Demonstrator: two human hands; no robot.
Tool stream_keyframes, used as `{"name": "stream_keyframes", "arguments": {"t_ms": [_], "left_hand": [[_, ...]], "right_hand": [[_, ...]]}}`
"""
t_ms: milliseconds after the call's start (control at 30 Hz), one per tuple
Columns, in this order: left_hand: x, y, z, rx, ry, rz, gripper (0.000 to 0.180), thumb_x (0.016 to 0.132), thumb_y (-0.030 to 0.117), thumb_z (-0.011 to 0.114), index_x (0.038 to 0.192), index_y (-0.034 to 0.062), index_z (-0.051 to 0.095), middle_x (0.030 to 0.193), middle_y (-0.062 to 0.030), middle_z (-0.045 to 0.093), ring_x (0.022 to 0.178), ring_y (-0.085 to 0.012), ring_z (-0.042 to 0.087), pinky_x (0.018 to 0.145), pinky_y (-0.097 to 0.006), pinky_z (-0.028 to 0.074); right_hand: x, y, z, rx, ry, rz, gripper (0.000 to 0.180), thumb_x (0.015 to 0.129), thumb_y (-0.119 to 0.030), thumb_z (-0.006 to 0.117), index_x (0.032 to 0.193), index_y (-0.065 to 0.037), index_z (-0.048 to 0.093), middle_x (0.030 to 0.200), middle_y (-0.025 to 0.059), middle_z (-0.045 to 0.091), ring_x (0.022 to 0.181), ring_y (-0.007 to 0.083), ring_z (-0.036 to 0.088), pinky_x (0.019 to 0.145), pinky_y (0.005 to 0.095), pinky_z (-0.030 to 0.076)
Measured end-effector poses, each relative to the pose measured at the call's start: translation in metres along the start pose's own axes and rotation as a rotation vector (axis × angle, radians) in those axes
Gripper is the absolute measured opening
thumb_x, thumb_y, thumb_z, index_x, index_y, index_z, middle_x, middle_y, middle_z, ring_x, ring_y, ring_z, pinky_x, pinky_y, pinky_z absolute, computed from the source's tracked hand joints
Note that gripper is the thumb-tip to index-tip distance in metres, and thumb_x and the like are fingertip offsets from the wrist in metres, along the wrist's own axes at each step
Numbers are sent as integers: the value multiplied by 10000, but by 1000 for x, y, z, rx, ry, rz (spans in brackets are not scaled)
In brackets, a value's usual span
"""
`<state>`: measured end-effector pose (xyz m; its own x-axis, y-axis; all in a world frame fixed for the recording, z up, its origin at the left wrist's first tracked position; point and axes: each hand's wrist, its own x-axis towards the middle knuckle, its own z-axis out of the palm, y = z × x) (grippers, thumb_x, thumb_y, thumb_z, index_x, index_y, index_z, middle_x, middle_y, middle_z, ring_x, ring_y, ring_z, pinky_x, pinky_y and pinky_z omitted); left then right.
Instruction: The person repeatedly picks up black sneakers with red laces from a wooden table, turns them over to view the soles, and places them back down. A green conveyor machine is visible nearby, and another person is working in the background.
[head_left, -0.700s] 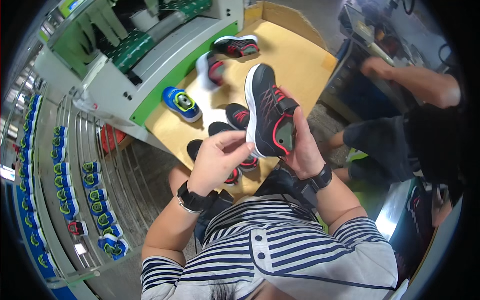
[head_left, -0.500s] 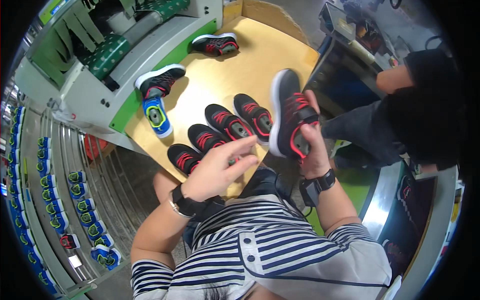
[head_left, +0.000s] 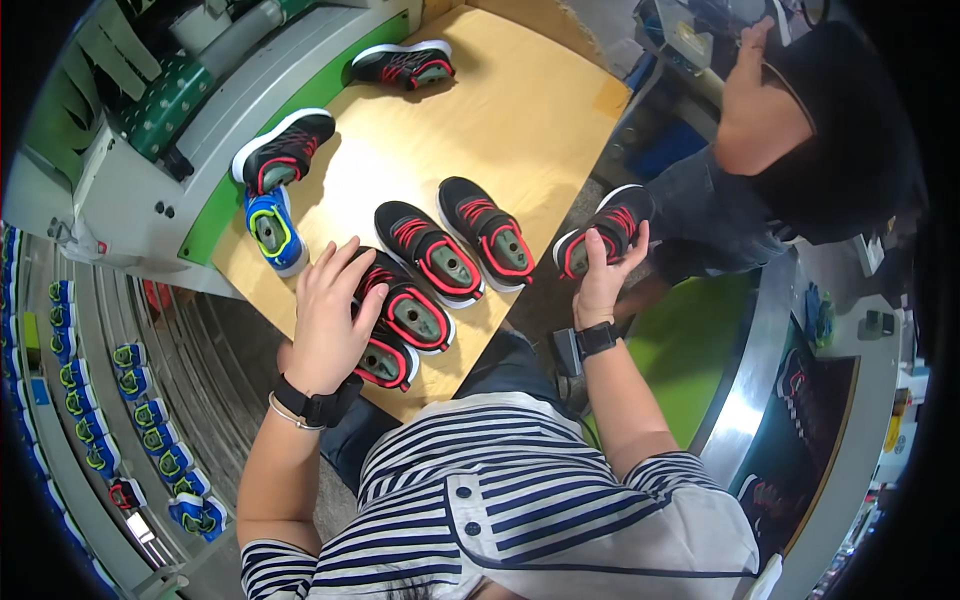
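**Two hands at a board of black-and-red shoes**

The left forearm rises from the lower edge, bent at the elbow, with a dark watch and a thin bracelet at the wrist. The left hand (head_left: 330, 320) lies palm-down, fingers loosely spread and extended, resting on the two nearest shoes (head_left: 400, 330) at the near edge of the wooden board (head_left: 520, 110); it grips nothing. The right forearm reaches forward and slightly outward, also with a dark watch at the wrist. The right hand (head_left: 603, 285) is raised, fingers curled around the heel end of a held shoe (head_left: 603, 230), thumb on one side and fingertips on the other. This shoe is off the board, just past its right edge, toe pointing up and to the right.

Count of shoes: seven black-and-red in all. One is in the right hand, four form a row at the near edge of the board, one (head_left: 285, 148) lies at the left edge and one (head_left: 405, 65) at the far end. One blue shoe (head_left: 272, 230) with a yellow-green collar lies just beside the left-edge shoe.

A second person (head_left: 800, 130) in dark clothing sits beyond the board, at upper right.
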<state>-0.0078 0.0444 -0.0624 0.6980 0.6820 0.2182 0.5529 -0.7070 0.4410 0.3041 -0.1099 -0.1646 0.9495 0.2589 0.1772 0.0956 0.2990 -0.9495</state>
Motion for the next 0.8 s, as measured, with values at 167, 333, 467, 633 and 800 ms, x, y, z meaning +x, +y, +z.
{"name": "stream_keyframes", "arguments": {"t_ms": [167, 333, 467, 633, 800], "left_hand": [[-5, -11, 8, -238, -150, -161, 394, 1019, 274, 614, 1336, 42, 641, 1485, -171, 546, 1419, -386, 442, 1183, -456, 336], [-8, -14, 14, -284, -84, -174, 386, 1003, 284, 634, 1302, 40, 661, 1475, -162, 551, 1417, -378, 434, 1173, -465, 342], [-6, -12, 13, -284, -70, -190, 395, 981, 314, 658, 1275, 50, 679, 1452, -157, 569, 1397, -389, 448, 1157, -486, 341], [-5, -14, 15, -259, -51, -184, 384, 946, 304, 684, 1242, 60, 696, 1424, -141, 597, 1382, -383, 462, 1140, -491, 340], [-3, -16, 15, -283, -36, -185, 370, 914, 282, 713, 1211, 63, 703, 1408, -132, 611, 1359, -391, 475, 1122, -494, 352]], "right_hand": [[-5, -2, 13, -13, 48, 12, 880, 908, -132, 767, 1601, -151, 224, 1440, 113, 445, 1234, 221, 516, 1105, 384, 410], [-1, 5, 17, -60, 70, 6, 879, 901, -130, 773, 1594, -165, 233, 1422, 124, 456, 1235, 237, 513, 1080, 398, 433], [-2, 6, 18, -88, 90, 16, 853, 919, -163, 755, 1593, -197, 234, 1404, 131, 473, 1219, 241, 524, 1052, 413, 457], [-3, 4, 21, -82, 122, 66, 817, 947, -190, 723, 1596, -219, 229, 1381, 138, 494, 1201, 245, 538, 1032, 423, 473], [-6, 2, 35, -129, 150, 34, 812, 950, -154, 714, 1597, -222, 229, 1344, 131, 524, 1160, 232, 566, 1013, 406, 489]]}}
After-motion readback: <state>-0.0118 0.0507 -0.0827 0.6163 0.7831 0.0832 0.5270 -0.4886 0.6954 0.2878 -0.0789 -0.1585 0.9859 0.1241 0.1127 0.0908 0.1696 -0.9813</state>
